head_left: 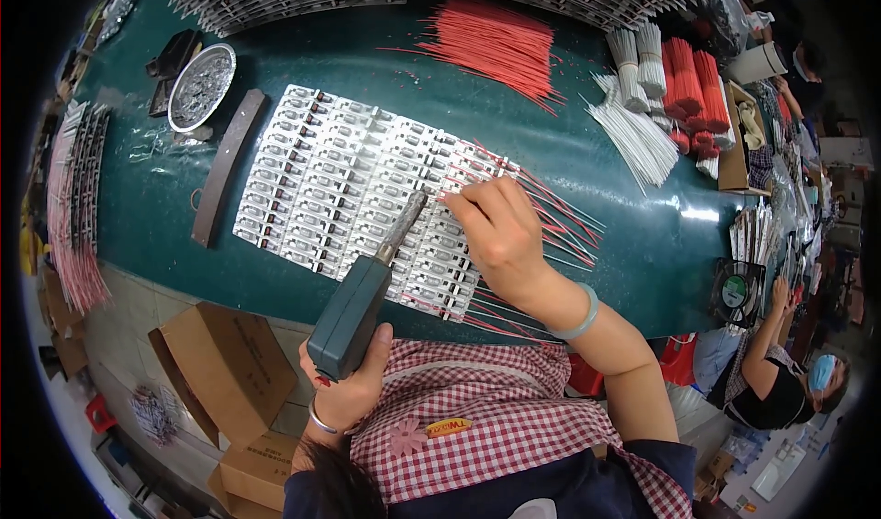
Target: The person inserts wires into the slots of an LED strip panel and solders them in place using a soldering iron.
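Note:
My left hand point(358, 381) is wrapped round the handle of a dark green soldering gun point(349, 317). Its metal tip points up and away, over a flat panel of small white boards point(340, 166) set in rows. Each board carries small silvery and dark parts. My right hand point(505, 239) is above the panel's right side, thumb and fingers pinched together close to the gun's tip. A bit of red wire shows at those fingertips; the rest of it is hidden by the hand. Red and white wires point(560, 216) stick out from the panel's right edge.
Loose red wires point(496, 46) lie in a pile at the back, with white wires point(633, 133) and tied bundles to the right. A round metal dish point(202, 88) and a dark bar point(229, 166) stand left of the panel. Cardboard boxes point(225, 368) are on the floor.

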Demonstrator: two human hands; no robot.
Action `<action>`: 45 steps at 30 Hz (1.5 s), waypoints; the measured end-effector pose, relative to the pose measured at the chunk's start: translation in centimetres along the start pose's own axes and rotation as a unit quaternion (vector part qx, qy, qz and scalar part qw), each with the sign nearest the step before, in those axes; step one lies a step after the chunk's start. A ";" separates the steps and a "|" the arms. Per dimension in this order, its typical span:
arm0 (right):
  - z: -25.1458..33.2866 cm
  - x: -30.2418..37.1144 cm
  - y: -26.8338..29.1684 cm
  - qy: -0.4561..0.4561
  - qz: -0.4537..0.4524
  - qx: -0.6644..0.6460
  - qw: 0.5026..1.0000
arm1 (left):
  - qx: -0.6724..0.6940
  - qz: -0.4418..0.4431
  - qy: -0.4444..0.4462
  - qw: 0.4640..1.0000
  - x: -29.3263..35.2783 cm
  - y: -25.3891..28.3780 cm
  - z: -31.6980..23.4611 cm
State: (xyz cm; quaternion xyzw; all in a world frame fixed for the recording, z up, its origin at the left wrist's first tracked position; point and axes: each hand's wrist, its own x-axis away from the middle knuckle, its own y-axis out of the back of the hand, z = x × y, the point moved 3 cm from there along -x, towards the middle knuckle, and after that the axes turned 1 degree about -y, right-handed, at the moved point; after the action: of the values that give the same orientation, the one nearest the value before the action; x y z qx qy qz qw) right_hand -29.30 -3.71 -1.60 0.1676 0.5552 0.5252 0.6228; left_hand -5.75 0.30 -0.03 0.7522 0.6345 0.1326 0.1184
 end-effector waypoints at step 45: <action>0.3 0.6 -0.5 -0.016 0.014 -0.012 1.000 | 0.035 0.054 -0.029 0.997 0.6 0.1 0.3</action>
State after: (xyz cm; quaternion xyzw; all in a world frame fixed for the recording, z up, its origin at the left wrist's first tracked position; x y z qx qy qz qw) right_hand -28.89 -3.30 -2.25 0.1764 0.5363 0.5380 0.6260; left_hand -5.47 0.92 -0.25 0.7929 0.5931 0.0945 0.1029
